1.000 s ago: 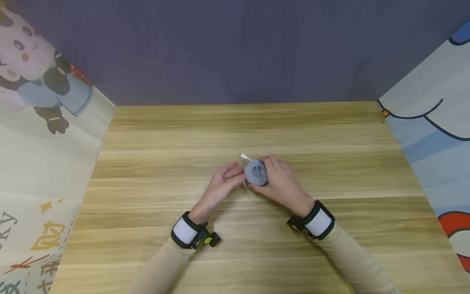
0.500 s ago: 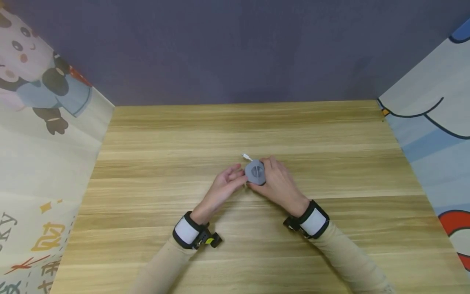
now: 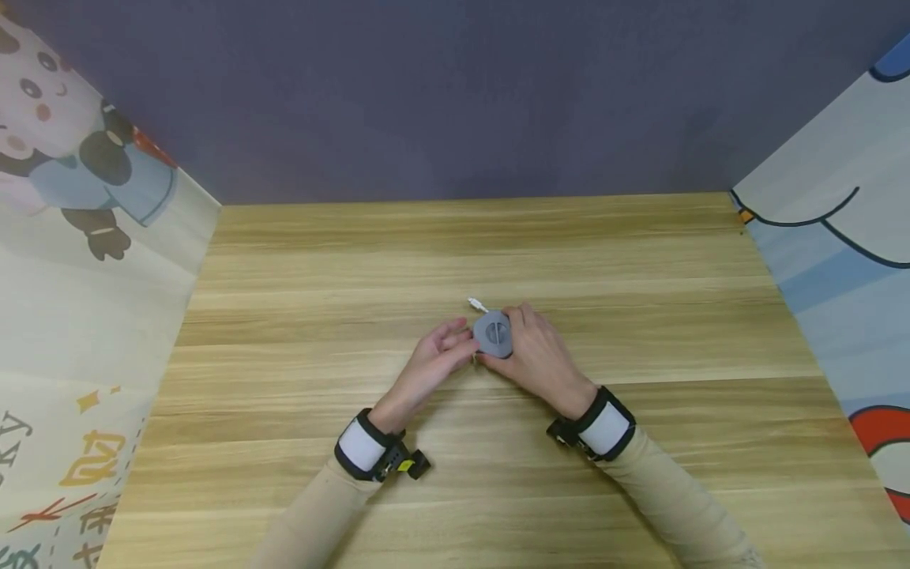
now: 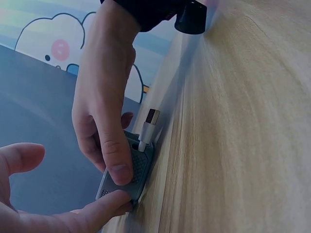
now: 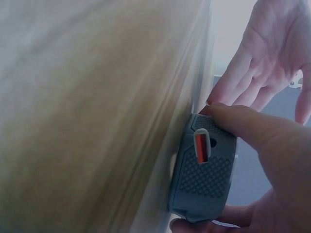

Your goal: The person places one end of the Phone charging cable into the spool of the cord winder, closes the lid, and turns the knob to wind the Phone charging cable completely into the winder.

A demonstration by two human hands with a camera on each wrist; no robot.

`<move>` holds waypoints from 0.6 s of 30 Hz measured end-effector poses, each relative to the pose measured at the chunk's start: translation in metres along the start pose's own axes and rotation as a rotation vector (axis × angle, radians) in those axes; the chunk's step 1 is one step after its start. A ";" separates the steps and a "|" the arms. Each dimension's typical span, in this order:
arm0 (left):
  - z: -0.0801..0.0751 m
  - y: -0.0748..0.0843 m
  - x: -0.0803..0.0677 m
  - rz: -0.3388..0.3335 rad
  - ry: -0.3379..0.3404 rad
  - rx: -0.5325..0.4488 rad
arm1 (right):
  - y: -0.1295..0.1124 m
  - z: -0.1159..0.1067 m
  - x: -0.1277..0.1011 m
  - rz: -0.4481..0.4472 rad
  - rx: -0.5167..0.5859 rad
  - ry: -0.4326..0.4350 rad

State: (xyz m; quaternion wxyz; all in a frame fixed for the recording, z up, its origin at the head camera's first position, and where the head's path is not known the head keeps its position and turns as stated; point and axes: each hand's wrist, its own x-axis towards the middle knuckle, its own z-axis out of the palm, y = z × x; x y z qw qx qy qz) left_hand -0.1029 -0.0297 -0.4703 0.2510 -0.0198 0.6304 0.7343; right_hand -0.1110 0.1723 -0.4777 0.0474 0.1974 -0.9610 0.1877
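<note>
A grey, many-sided retractable charging cable case [image 3: 493, 333] sits on the wooden table, with a round recess and a bar across its top. My right hand [image 3: 543, 359] grips it from the right, thumb on the near side and fingers round the far side. From its far left edge a white cable connector [image 3: 477, 304] sticks out. A USB plug [image 5: 202, 147] pokes from the textured near side in the right wrist view. My left hand [image 3: 435, 359] lies to the left, its thumb tip touching the case edge and the other fingers loosely extended.
The wooden table [image 3: 355, 276] runs back to a dark blue-grey panel [image 3: 469, 95]. Cartoon-printed walls stand at the left [image 3: 142, 300] and right [image 3: 832, 261]. Each wrist wears a black strap with a small camera.
The right hand and the case have shifted slightly left, and the left hand has edged slightly right, its thumb closer against the case. Little differs over the last half second.
</note>
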 end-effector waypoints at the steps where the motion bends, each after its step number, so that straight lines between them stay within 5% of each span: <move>1: 0.000 0.000 0.000 -0.001 0.000 -0.001 | 0.000 0.000 0.000 0.002 -0.001 -0.002; 5: -0.001 0.000 0.000 0.005 0.014 0.023 | 0.000 -0.002 0.001 0.012 -0.013 -0.023; 8: -0.004 0.002 -0.002 0.049 0.044 0.135 | 0.001 -0.006 0.001 0.034 -0.003 -0.039; 18: -0.040 0.014 -0.006 0.371 0.176 0.675 | 0.037 -0.032 -0.004 0.028 0.120 0.024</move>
